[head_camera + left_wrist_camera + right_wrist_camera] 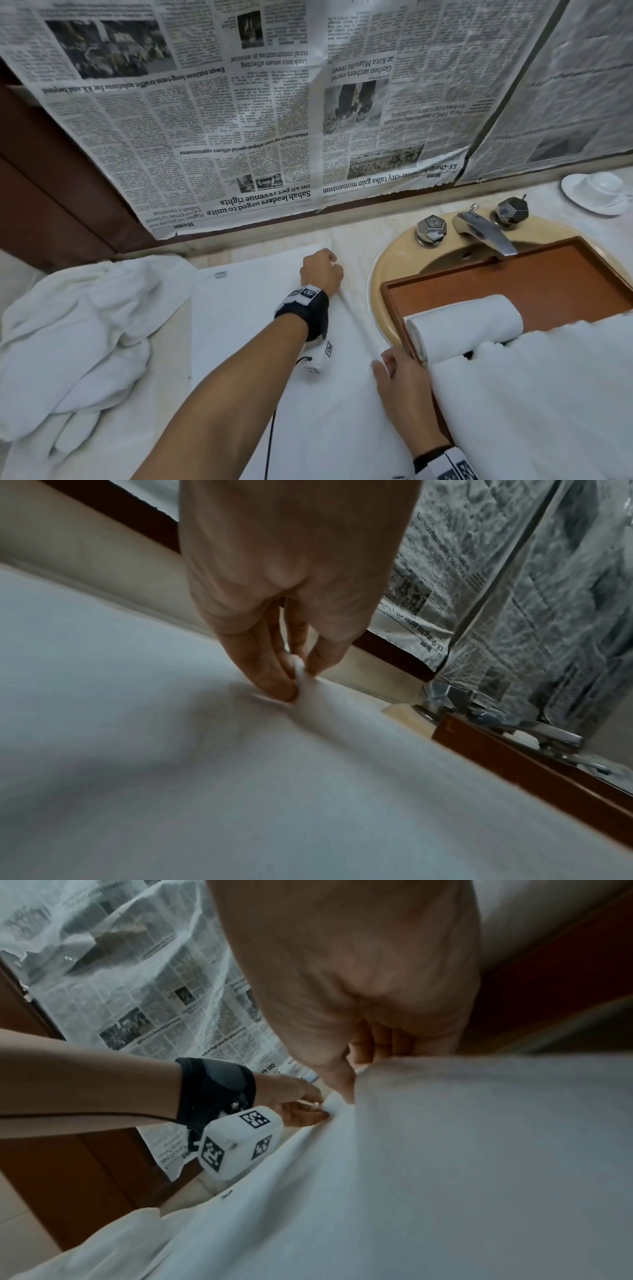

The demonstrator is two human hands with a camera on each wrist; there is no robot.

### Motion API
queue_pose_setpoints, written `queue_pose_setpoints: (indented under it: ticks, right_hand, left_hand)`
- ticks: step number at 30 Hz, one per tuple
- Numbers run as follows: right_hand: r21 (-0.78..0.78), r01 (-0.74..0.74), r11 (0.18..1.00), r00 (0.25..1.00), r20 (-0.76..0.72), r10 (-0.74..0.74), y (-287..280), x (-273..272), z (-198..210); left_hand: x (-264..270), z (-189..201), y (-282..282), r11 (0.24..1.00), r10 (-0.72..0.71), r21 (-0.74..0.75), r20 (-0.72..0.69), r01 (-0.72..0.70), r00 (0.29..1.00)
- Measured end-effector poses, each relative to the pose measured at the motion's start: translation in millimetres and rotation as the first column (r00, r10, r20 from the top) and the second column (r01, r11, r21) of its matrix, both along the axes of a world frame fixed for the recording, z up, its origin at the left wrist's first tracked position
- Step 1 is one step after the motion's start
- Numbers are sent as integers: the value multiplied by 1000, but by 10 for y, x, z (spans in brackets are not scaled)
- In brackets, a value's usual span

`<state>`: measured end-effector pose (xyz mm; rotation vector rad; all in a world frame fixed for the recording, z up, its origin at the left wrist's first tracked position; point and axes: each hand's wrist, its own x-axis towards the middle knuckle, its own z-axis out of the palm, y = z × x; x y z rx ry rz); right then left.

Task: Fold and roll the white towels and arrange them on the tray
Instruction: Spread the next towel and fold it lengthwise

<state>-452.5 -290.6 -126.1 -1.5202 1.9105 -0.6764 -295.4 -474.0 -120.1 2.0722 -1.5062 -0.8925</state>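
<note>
The right hand (400, 387) is nearest, fingers curled and pinching the near part of the towel (253, 308) along its right edge, just beside the tray (561, 274). Farther out, the left hand (322, 270) pinches the same edge near the far corner, thumb and fingertips (277, 685) closed on a small ridge of cloth. This looks like the folding step: the towel lies flat on the counter (359, 233), its right side draping over the tray's near part, and the next move probably calls for carrying both pinched points leftward together so the edge lands straight. One roll (466, 325) already sits on the tray (which rests across the sink (394, 260)). Room is tight on the right against the tray's rim; to the left a crumpled pile (78, 342) of towels crowds the counter, and the newspaper-covered wall (239, 120) closes the far side.
</note>
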Motion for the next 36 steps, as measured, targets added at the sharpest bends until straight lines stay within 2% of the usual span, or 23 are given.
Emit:
queue_pose_setpoints:
  ticks: [3, 9, 12, 15, 21, 24, 27, 32, 36]
  right_hand:
    - [-102, 66, 993, 996, 61, -60, -49, 32, 122]
    - [-125, -17, 992, 999, 39, 22, -3, 128, 229]
    - [-156, -53, 986, 998, 23, 57, 57, 265, 326]
    - [-191, -147, 971, 989, 3, 150, 132, 564, 459]
    - [-114, -398, 910, 917, -26, 398, 286, 1481, 549]
    - [-6, -499, 867, 864, -79, 497, 361, 1830, 419]
    - [90, -522, 848, 844, -91, 529, 419, 1993, 215]
    - [82, -516, 853, 850, -76, 521, 418, 2024, 23]
    - [44, -485, 874, 875, 11, 485, 361, 2030, -8]
  left_hand:
    - [13, 73, -78, 999, 7, -43, -70, -10, 997]
    - [112, 135, 35, 991, 36, -116, -209, -61, 977]
    - [329, 182, 161, 962, 145, -171, -335, -211, 931]
    - [753, 183, 290, 929, 255, -132, -447, -345, 857]
    - [1823, 113, 602, 882, 374, -130, -393, -453, 840]
    - [2131, -6, 829, 871, 431, -131, -263, -474, 863]
    - [2261, -166, 1002, 873, 457, -107, -162, -476, 874]
    - [2323, -262, 1035, 857, 480, -110, -185, -504, 857]
    - [2291, -229, 1021, 826, 528, -95, -213, -555, 822]
